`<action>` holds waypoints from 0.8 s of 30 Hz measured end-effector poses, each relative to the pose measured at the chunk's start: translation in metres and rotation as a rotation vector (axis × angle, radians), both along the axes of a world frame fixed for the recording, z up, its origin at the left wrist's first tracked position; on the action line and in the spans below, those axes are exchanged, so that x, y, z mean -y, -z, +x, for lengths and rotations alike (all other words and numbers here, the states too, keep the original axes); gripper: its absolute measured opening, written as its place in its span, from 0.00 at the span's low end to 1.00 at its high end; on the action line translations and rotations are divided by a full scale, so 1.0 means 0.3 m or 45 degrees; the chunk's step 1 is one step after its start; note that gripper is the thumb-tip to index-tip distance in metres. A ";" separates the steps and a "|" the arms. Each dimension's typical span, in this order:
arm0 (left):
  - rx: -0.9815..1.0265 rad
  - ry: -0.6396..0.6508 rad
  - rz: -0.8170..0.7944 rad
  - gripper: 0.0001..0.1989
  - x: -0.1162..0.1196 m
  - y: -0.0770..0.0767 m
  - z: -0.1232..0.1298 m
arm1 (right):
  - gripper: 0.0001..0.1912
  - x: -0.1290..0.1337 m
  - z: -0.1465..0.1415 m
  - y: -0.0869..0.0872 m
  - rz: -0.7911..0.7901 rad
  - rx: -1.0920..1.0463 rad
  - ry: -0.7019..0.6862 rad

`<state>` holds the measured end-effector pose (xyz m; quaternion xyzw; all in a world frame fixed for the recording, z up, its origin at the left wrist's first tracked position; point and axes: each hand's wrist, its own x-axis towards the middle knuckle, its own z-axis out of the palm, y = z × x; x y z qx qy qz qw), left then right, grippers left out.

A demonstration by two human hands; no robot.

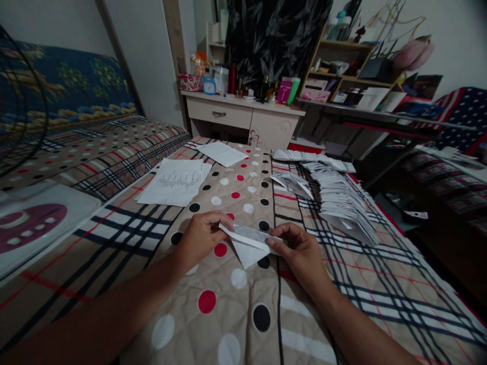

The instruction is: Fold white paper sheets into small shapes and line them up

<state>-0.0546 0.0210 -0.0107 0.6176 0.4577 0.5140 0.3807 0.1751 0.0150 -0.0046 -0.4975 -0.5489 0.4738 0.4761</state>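
A partly folded sheet of white paper is held just above the patterned bedspread, one pointed flap hanging toward me. My left hand pinches its left end between thumb and fingers. At the other end, my right hand grips the paper with the thumb on top and fingers behind. Beyond my left hand lies a stack of printed sheets. Past my right hand are a single folded paper piece and a long row of folded paper pieces packed together.
Another white sheet lies farther back on the bed, near a second row of folded papers. A white bag with a purple print is at the left. Behind the bed stand a drawer cabinet and a cluttered desk shelf.
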 end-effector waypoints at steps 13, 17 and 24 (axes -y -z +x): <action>-0.257 -0.069 -0.089 0.07 0.014 -0.021 0.008 | 0.12 0.011 -0.005 -0.008 0.030 -0.020 -0.033; -0.290 -0.031 -0.057 0.14 0.016 -0.015 0.006 | 0.13 0.014 -0.004 -0.001 0.031 0.006 -0.056; -0.431 -0.056 0.064 0.08 0.018 -0.029 -0.004 | 0.10 0.015 -0.001 0.001 0.065 0.043 -0.085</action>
